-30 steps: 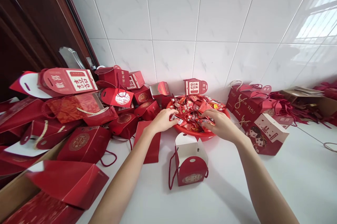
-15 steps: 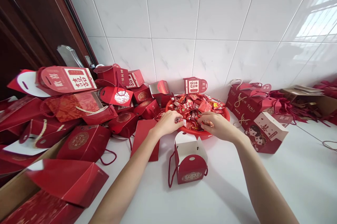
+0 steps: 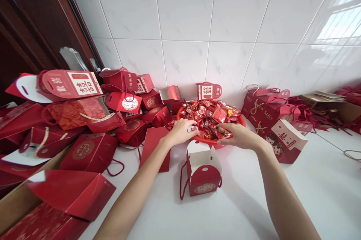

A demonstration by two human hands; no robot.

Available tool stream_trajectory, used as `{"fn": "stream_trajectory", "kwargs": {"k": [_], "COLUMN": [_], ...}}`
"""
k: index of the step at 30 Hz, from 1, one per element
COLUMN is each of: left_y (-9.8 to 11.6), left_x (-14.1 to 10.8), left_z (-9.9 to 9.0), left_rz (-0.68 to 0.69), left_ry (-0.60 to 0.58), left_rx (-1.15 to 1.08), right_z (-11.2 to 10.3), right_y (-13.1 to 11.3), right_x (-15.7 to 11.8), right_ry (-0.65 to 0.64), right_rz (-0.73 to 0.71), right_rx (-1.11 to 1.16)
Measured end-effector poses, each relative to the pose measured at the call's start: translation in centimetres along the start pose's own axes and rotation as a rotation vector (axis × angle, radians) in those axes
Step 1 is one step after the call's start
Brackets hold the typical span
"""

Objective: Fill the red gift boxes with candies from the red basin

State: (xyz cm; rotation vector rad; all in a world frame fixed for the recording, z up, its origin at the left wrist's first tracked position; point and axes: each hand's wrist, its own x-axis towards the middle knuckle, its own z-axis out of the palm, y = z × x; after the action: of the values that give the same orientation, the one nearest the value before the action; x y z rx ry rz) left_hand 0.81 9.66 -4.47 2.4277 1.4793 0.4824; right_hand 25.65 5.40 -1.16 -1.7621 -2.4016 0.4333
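Observation:
A round red basin (image 3: 241, 120) full of red wrapped sweets (image 3: 207, 114) stands near the wall. At its left front, my left hand (image 3: 183, 131) is closed on a small white-and-red wrapped sweet (image 3: 193, 129). My right hand (image 3: 239, 135) is at the basin's right front, thumb and fingers around a red wrapped sweet (image 3: 223, 132). Just in front of the basin, an open red gift box (image 3: 205, 181) with a white inside stands on the white table, a cord handle hanging at its left. What lies inside it cannot be made out.
Many red gift boxes (image 3: 86, 153) are piled on the left, some in a cardboard carton (image 3: 22, 204). A red box (image 3: 155, 150) lies left of the basin. More boxes (image 3: 286, 140) and an open carton (image 3: 349, 108) stand right. A tiled wall (image 3: 186, 7) rises behind.
My right hand has turned and its fingers have spread wider, with a red sweet now showing between them. My left hand has stayed almost in place.

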Motion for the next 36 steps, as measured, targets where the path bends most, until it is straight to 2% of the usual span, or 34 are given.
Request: {"fn": "stream_trajectory", "kwargs": {"k": [9,19,25,27,31,36], "left_y": [-0.3,-0.1,-0.2,-0.3,-0.6,-0.8], "left_x": [0.2,0.0,0.1,0.2,0.3,0.5], "left_z": [0.4,0.3,0.4,0.6,1.1,1.3], "left_rz": [-0.003,0.051,0.068,0.078,0.095,0.088], "left_ry": [0.009,-0.015,-0.035,-0.014,0.042,0.123], "left_rx": [-0.078,-0.085,-0.105,-0.112,-0.139,-0.174], "right_z": [0.5,1.0,1.3,1.5,2.4,3.0], "right_y": [0.7,-0.7,0.0,0.0,-0.7,-1.1], "right_x": [0.4,0.6,0.8,0.9,1.4,1.9], "right_ry": [0.042,0.075,0.113,0.118,0.124,0.265], "right_rz": [-0.011,0.048,-0.053,-0.051,0.048,0.063], "right_rx": [0.004,-0.125,0.052,0.059,-0.002,0.133]}}
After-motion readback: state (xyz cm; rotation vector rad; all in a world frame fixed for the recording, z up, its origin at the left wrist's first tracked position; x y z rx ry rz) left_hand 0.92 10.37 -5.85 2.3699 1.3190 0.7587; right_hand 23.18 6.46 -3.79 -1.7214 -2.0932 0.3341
